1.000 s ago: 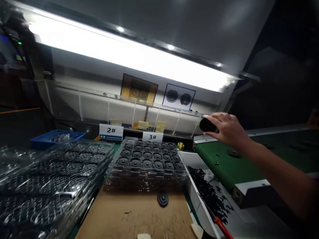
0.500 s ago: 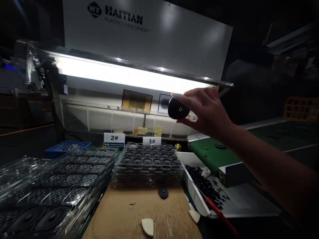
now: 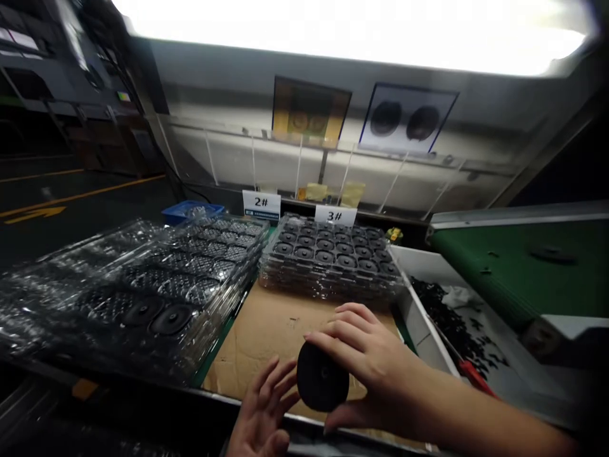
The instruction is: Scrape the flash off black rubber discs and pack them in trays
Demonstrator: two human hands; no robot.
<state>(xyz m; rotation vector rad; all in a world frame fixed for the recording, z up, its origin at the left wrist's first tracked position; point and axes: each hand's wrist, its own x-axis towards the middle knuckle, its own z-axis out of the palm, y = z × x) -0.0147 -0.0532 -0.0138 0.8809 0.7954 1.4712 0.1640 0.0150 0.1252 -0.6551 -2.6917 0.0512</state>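
Black disc (image 3: 321,379) now lower, between both hands (image 3: 261,416) (image 3: 375,362)

L card (image 3: 261,202) reads "2#", bold black on white; it stands at the far end of the L tray stack (image 3: 228,298), nr. its R corner. Blue strip (image 3: 262,214) along the card's btm has tiny white txt, too small to read. R card (image 3: 334,216), same style, reads "3#", upright just behind the R tray stack (image 3: 328,287). Yellow arrow (image 3: 42,213) marked on the floor (image 3: 109,206), far L, beside a yellow line (image 3: 95,192). Dark mark (image 3: 294,319) on the cardboard (image 3: 266,330): illeg., can't tell if txt. Yellowish pic (image 3: 309,114) & blue-edged pic (image 3: 404,120) on back wall: any lettering too blurred to make out.
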